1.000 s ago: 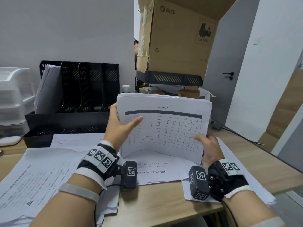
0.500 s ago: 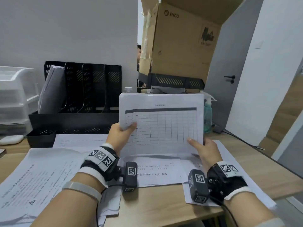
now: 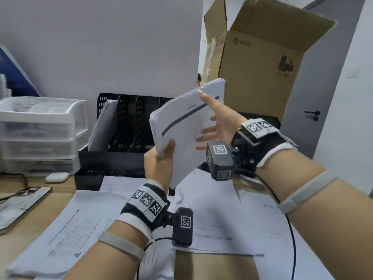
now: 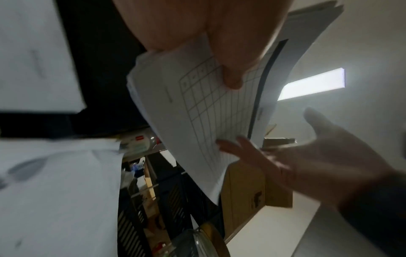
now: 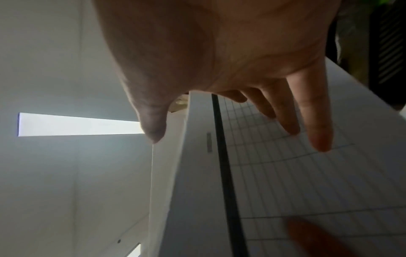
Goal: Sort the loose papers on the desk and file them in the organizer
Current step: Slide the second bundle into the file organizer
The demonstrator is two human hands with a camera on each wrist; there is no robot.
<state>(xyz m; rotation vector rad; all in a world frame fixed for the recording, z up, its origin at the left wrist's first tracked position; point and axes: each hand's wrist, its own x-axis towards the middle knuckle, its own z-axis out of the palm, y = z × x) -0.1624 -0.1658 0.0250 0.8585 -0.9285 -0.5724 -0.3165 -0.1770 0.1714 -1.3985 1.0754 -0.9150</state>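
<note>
A thick stack of white papers [image 3: 181,126] with a printed table on its front hangs tilted in the air, in front of the right end of the black slotted organizer [image 3: 129,118]. My left hand [image 3: 161,162] pinches the stack's lower corner, thumb on the front sheet [image 4: 208,121]. My right hand [image 3: 216,126] lies with straight, spread fingers against the sheet's face [image 5: 285,182], its thumb near the upper edge. A grey folder [image 3: 103,126] leans in the organizer's leftmost slot. Loose printed sheets [image 3: 222,219] cover the desk under my wrists, with another pile [image 3: 70,229] at the left.
An open cardboard box [image 3: 258,73] stands behind the stack at the right. A white drawer unit [image 3: 36,134] sits left of the organizer. A phone [image 3: 18,205] and a white earbud case [image 3: 56,177] lie at the left. Bare desk wood [image 3: 212,265] shows near me.
The stack has gone from upright and facing me to tilted anticlockwise and lifted. My right hand has left the lower right corner and now lies flat on the sheet's face.
</note>
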